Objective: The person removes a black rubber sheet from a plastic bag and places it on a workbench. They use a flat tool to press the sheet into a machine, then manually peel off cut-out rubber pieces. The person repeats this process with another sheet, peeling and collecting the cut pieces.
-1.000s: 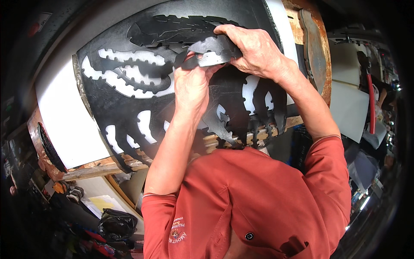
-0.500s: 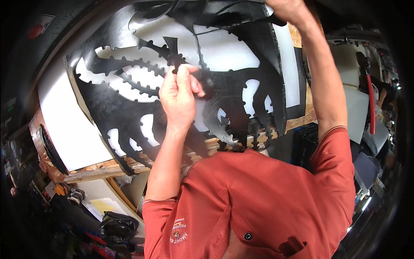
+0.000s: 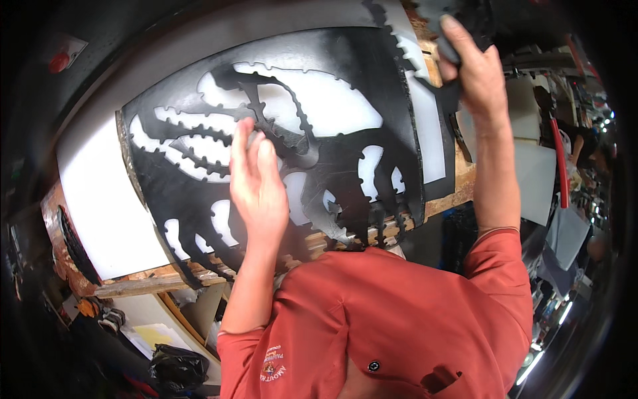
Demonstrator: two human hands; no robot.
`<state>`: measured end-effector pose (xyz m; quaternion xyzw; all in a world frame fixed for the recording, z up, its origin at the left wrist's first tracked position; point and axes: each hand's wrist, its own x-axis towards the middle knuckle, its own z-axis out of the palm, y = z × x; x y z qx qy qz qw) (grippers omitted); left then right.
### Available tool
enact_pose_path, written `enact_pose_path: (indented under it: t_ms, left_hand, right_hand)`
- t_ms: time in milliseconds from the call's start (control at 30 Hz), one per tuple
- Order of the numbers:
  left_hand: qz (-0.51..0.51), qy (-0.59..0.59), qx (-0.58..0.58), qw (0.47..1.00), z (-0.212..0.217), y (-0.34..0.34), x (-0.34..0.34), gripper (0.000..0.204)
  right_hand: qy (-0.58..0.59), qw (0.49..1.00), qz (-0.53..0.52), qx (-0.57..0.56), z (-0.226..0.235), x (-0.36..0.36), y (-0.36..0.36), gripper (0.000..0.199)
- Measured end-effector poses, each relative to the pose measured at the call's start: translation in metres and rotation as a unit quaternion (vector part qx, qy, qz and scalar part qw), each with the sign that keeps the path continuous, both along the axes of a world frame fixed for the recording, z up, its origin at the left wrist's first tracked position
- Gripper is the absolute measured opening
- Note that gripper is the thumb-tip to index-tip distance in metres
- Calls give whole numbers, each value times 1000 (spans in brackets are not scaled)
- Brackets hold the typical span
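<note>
Right hand [image 3: 475,70] risen to upper right of frame, pinching black cut piece [image 3: 458,20]; left hand [image 3: 256,183] flat, fingers together, on black stencil [image 3: 392,100]; white board [image 3: 106,199] bare at left edge.

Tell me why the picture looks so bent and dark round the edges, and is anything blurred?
Head view: the fisheye lens bows the white board and blackens the corners; the black stencil sheet is brightly lit and sharp, the left hand slightly soft, the right hand near the rim stretched.

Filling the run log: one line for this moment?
left hand: flat on black stencil | right hand: gripping lifted stencil edge | white board beneath
</note>
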<state>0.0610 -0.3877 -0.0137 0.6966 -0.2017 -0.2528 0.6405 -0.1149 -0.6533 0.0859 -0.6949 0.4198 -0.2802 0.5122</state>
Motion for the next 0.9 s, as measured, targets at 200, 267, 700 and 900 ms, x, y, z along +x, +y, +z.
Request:
enact_pose_path:
  t_ms: [200,267,700,900]
  left_hand:
    - [-154,127,-117,973,48,23,-37,64]
    - [-159,278,-134,938,50,19,-44,72]
    - [-99,359,-124,920,17,63,-35,40]
    - [-13,313,-134,940,18,58,-26,49]
  right_hand:
    - [40,994,68,82,-14,26,90,27]
    - [107,978,152,-89,-32,42,114,16]
    - [78,963,256,22,-70,54,187,23]
    - [8,907,242,345,-53,56,174,37]
